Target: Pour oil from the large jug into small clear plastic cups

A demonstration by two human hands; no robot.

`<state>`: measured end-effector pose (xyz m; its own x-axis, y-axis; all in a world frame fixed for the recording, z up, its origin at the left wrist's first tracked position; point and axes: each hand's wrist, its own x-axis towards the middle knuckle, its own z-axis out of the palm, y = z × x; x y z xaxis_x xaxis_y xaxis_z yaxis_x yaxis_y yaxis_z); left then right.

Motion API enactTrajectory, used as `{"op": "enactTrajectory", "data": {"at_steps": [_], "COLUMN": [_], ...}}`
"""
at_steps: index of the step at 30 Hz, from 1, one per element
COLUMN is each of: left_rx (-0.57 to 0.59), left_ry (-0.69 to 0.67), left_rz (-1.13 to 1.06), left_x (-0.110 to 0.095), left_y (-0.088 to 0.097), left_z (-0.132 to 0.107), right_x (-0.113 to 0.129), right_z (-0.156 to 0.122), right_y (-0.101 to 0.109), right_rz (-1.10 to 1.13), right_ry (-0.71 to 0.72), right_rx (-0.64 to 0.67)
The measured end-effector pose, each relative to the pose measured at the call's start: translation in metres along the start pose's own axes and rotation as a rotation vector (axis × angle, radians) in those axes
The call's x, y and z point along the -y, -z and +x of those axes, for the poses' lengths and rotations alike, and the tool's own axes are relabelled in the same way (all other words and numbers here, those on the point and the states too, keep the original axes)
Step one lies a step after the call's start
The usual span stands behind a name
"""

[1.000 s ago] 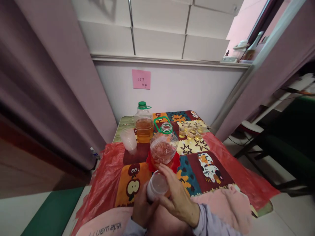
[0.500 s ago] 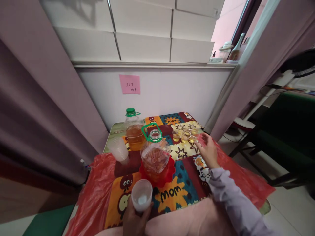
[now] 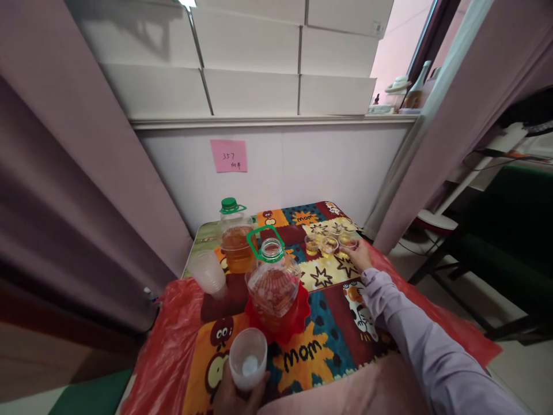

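Note:
My left hand (image 3: 233, 395) holds an empty clear plastic cup (image 3: 247, 358) upright near the table's front edge. My right hand (image 3: 359, 256) reaches far across the table and its fingers close on the rightmost small cup (image 3: 348, 242) of amber liquid. Two more small filled cups (image 3: 320, 244) stand just left of it. An open jug (image 3: 273, 280) with a green handle and orange liquid stands on a red funnel-like base in the middle. Behind it is a capped bottle (image 3: 234, 242) of amber liquid.
A stack of clear cups (image 3: 208, 272) lies at the left of the patterned cloth (image 3: 302, 351). Red plastic sheet (image 3: 170, 340) hangs over the table sides. A white wall with a pink note (image 3: 228, 155) is behind, curtains on both sides, chairs at the right.
My right hand left the cup held by my left hand, swung out to the far right and reached the small filled cups. The view tilted down slightly.

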<state>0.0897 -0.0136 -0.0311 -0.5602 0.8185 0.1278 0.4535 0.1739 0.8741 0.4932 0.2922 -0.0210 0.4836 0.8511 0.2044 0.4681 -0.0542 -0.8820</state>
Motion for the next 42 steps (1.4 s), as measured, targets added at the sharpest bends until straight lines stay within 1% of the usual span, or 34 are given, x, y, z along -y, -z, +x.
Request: {"op": "enactTrajectory", "data": {"at_steps": [4, 9, 13, 16, 23, 29, 33, 37, 40, 42], "left_rx": [0.028, 0.133, 0.137, 0.121, 0.011, 0.008, -0.004, 0.015, 0.020, 0.051], "left_ry": [-0.012, 0.016, 0.001, -0.027, -0.002, -0.004, -0.019, -0.056, -0.058, -0.058], "left_rz": [-0.013, -0.003, 0.001, -0.015, -0.055, -0.082, -0.060, -0.062, -0.054, -0.065], "left_x": [0.004, 0.013, 0.016, 0.010, -0.009, -0.015, -0.015, -0.008, -0.002, -0.001], "left_y": [0.002, 0.007, 0.008, 0.006, 0.000, -0.001, 0.000, 0.001, 0.001, 0.002], "left_z": [0.004, 0.014, 0.015, 0.011, 0.000, -0.001, -0.001, 0.000, 0.003, 0.004], "right_x": [0.005, 0.020, 0.029, 0.032, 0.041, 0.050, 0.057, 0.065, 0.071, 0.077], "right_z": [0.007, 0.016, 0.019, 0.020, 0.022, 0.022, 0.018, 0.011, 0.004, -0.009], "right_y": [0.013, 0.024, 0.026, 0.024, 0.024, 0.022, 0.019, 0.017, 0.022, 0.029], "right_rz": [-0.121, -0.264, -0.352, -0.421, -0.586, -0.694, -0.742, -0.756, -0.753, -0.712], "right_ry": [0.108, 0.316, 0.466, 0.545, 0.669, 0.799, 0.870, 0.915, 0.929, 0.905], "right_rx": [0.043, 0.098, 0.140, 0.169, 0.207, 0.239, 0.244, 0.235, 0.216, 0.161]}}
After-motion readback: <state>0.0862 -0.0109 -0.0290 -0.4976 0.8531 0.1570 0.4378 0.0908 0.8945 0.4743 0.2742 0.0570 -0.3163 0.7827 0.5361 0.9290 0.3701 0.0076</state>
